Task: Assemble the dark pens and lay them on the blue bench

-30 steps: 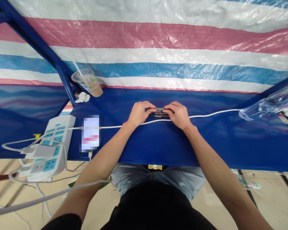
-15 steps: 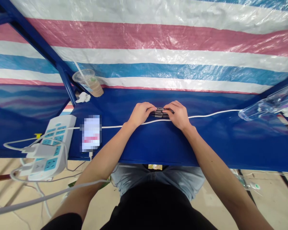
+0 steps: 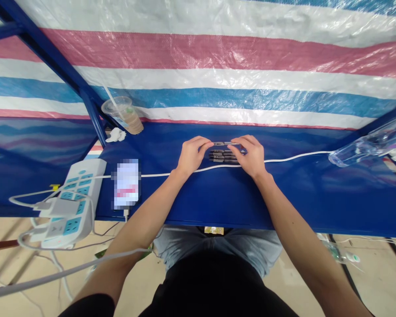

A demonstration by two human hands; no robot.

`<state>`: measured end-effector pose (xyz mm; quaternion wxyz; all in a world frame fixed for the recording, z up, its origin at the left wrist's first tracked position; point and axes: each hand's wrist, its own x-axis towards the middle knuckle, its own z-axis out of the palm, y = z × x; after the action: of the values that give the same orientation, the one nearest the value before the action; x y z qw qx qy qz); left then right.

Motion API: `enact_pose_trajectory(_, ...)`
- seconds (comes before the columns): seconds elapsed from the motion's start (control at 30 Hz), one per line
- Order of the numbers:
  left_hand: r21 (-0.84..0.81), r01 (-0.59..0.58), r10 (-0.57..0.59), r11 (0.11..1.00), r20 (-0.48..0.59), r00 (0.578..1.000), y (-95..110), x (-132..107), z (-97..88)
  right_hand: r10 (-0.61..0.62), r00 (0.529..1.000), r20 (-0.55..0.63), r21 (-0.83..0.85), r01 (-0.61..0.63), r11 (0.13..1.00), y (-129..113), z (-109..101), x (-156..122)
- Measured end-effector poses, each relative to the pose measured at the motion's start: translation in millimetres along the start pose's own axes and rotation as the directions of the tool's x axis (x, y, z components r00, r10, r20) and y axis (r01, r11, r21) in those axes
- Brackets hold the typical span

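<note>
Between my two hands a slim dark pen (image 3: 220,143) is held lengthwise, just behind a small row of pens. My left hand (image 3: 192,154) pinches its left end with thumb and fingertips. At the other end, the fingers of my right hand (image 3: 250,155) close on the pen, with the thumb lower, beside the row. The other dark pens (image 3: 223,156) lie side by side on the blue table (image 3: 214,198), their right ends partly hidden by my right hand. A white cable (image 3: 214,167) runs across the table just in front of them.
At the left are a phone (image 3: 126,182), a white power strip (image 3: 87,176) with plugs and cables, a drink cup (image 3: 130,118) with a straw, and crumpled tissue (image 3: 115,134). A clear plastic bottle (image 3: 353,150) lies at the right. A striped plastic sheet (image 3: 224,79) hangs behind.
Both hands have moved slightly back from the row, lifting one pen away from the others. The rest of the row now shows more plainly. The right hand has also shifted a little right.
</note>
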<state>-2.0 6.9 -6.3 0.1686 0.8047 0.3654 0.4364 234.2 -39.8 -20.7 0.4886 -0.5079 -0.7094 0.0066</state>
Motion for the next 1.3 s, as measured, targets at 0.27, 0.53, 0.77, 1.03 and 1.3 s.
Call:
enact_pose_trajectory(0.27,-0.027,0.054,-0.055,0.998,-0.045,0.997,-1,1,-5.1,0.453,0.876,0.166,0.698,-0.429,0.574,-5,-10,11)
enact_pose_trajectory(0.53,-0.079,-0.013,0.016,0.997,0.041,0.999,1,1,-4.2,0.423,0.706,0.568,0.754,-0.653,0.077,-11,-21,15)
enact_pose_trajectory(0.77,-0.06,-0.042,0.047,0.997,0.088,0.995,2,0,-4.3,0.433,0.726,0.533,0.791,-0.61,0.05,-10,-18,14)
enact_pose_trajectory(1.03,-0.02,-0.02,0.022,1.0,0.096,0.995,2,1,-7.6,0.455,0.697,0.554,0.765,-0.642,0.051,-11,-21,15)
enact_pose_trajectory(1.3,0.004,-0.101,0.095,0.995,0.311,0.946,11,2,-8.3,0.37,0.641,0.672,0.669,-0.74,0.067,-15,-23,17)
